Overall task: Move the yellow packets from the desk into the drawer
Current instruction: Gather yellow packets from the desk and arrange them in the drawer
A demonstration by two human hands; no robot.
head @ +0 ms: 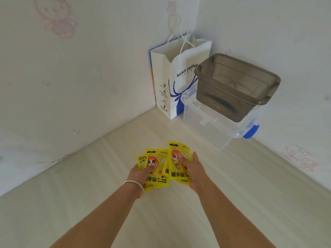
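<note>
Pale wood-grain desk (pixel 232 203) fills the lower view, tucked into a corner of walls papered with faint pink bunnies; no drawer shows anywhere.

To the left of both hands the desk lies bare up to the wall. The left hand (pixel 141 173), with a silver bangle (pixel 134 188) on its wrist, is closed around a fan of yellow hand-warmer packets (pixel 157 169): a small one peeks out at the far left and a larger one sits under the thumb, the fingers hidden beneath. Whether more are stacked behind, I cannot tell. Just beside it, the right hand (pixel 194 170) pinches a single hand-warmer packet (pixel 177 163), thumb on the printed face and fingers behind; its edge overlaps the left hand's fan.

Beyond the hands, toward the corner, stands a white Luckin Coffee paper bag (pixel 179 77). To the right of that, a smoky grey plastic bin (pixel 236 86) sits tilted on top of a clear storage box (pixel 215 126) with a blue latch (pixel 251 131).

The risk is mostly in the left hand's grip. These packets look slick and are held splayed rather than squared up, so the small outer one could slide free once the hand moves away. Since the drawer is out of sight, one hand will probably have to open it, and cramming everything into the other could spill the lot onto the floor.
</note>
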